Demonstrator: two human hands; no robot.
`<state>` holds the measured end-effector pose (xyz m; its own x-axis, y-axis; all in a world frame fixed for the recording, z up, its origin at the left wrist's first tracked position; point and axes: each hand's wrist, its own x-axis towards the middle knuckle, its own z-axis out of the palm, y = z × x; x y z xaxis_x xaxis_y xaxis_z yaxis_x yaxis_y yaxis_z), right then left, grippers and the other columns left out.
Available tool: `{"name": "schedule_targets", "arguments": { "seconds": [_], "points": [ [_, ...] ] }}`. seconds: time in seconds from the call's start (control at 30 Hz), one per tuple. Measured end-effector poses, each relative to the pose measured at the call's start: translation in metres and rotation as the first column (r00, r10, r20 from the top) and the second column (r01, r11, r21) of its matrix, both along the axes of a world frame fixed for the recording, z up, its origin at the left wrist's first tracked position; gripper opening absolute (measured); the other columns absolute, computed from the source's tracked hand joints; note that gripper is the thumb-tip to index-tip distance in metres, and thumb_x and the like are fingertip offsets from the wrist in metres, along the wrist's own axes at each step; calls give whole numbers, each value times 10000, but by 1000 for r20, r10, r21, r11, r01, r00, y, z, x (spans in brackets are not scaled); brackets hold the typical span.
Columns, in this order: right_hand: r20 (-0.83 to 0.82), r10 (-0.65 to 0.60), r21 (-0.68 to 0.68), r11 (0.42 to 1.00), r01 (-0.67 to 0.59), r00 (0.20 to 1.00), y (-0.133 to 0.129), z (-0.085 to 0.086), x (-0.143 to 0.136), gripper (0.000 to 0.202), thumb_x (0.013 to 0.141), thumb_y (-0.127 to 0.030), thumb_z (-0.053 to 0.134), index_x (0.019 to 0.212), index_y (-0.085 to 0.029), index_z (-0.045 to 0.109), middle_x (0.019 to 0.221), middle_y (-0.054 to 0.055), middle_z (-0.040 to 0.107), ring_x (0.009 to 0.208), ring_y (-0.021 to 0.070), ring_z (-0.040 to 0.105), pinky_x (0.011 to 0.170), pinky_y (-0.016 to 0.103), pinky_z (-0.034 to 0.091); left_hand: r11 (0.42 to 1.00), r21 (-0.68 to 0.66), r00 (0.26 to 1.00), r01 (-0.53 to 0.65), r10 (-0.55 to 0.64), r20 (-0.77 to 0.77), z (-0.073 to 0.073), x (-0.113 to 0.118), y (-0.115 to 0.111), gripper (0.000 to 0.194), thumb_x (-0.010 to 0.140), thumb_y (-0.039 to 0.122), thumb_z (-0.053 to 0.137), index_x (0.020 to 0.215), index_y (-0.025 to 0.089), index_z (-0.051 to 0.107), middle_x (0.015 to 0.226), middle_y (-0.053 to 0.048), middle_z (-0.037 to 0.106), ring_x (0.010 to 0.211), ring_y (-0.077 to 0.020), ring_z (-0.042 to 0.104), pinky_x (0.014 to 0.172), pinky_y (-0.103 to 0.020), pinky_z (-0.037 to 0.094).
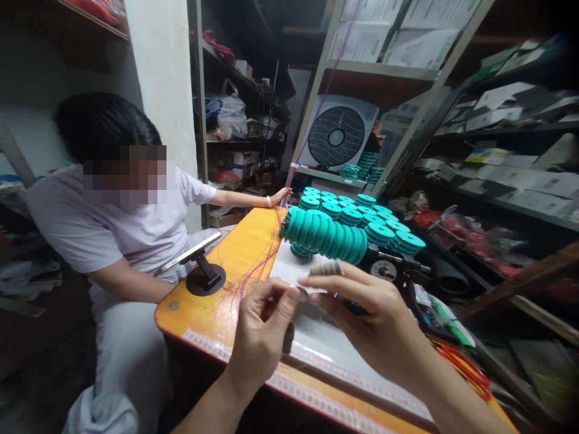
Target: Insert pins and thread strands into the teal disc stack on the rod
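Observation:
My left hand (pixel 266 328) is above the front of the table, its thumb and index finger pinched together. My right hand (pixel 368 301) meets it fingertip to fingertip. Between them is a small pale, shiny piece (pixel 302 293), too small and blurred to name. A ribbed greyish wrap (pixel 326 268) covers one finger of my right hand, and a dark wrap (pixel 288 339) shows on a left finger. Just beyond my hands, a row of teal discs (pixel 328 236) is lined up along a horizontal shaft, with a round dial (pixel 383 269) at its right end.
Stacks of teal spools (pixel 350 216) fill the table's back. A phone stand (pixel 205 278) stands left on the yellow tabletop (pixel 253 241), crossed by thin purple strands. A person (pixel 113 241) sits at left, one hand near the strands. Orange-handled tool (pixel 465 367) lies right; a fan (pixel 337 137) stands behind.

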<state>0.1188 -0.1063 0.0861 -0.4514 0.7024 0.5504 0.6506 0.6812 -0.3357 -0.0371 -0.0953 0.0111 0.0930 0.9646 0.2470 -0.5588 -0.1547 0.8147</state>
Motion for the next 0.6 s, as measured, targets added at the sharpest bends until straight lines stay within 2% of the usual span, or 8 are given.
{"name": "schedule_targets", "arguments": {
  "seconds": [0.07,0.13,0.2,0.33,0.43,0.6],
  "points": [
    [73,-65,85,995,59,995,19,5,4,357,918,-226,471,1267,-244,541,1170,89,614,1064,214,574,889,375,487,979,-26,966,-203,205,158,4,2,11,233,805,397,663,773,178,591,472,107,237,361,-11,230,341,-115,242],
    [153,-199,210,964,165,968,42,9,10,494,883,-193,464,1375,-187,423,1279,135,551,1218,271,471,1016,485,399,955,-55,918,-292,296,265,6,10,25,241,799,410,666,812,182,589,477,113,219,371,-14,215,344,-112,241],
    [228,-303,302,926,228,925,65,9,14,629,812,-163,489,1424,-118,347,1352,175,491,1309,305,380,1087,525,313,964,-72,926,-258,268,268,4,23,40,264,795,422,666,829,178,569,483,117,226,371,-15,217,343,-115,248],
    [325,-335,293,925,242,884,92,1,15,775,743,-183,498,1458,-38,236,1469,207,363,1397,290,274,1160,500,205,975,-150,964,-163,190,185,-7,53,65,317,786,472,652,808,188,512,473,130,210,352,-14,172,318,-118,219],
    [349,-346,296,922,248,871,94,-6,14,781,744,-212,493,1461,-55,227,1453,199,395,1384,281,311,1160,498,213,971,-179,967,-160,190,171,-14,66,77,325,776,485,649,814,195,508,471,131,219,353,-20,165,307,-123,202],
    [365,-356,311,917,248,860,90,-8,13,742,742,-210,491,1438,-43,293,1423,194,430,1355,283,347,1145,449,263,965,-212,972,-157,189,142,-18,70,85,277,786,443,634,813,192,521,483,120,257,365,-22,191,315,-124,186]
  ]
}}
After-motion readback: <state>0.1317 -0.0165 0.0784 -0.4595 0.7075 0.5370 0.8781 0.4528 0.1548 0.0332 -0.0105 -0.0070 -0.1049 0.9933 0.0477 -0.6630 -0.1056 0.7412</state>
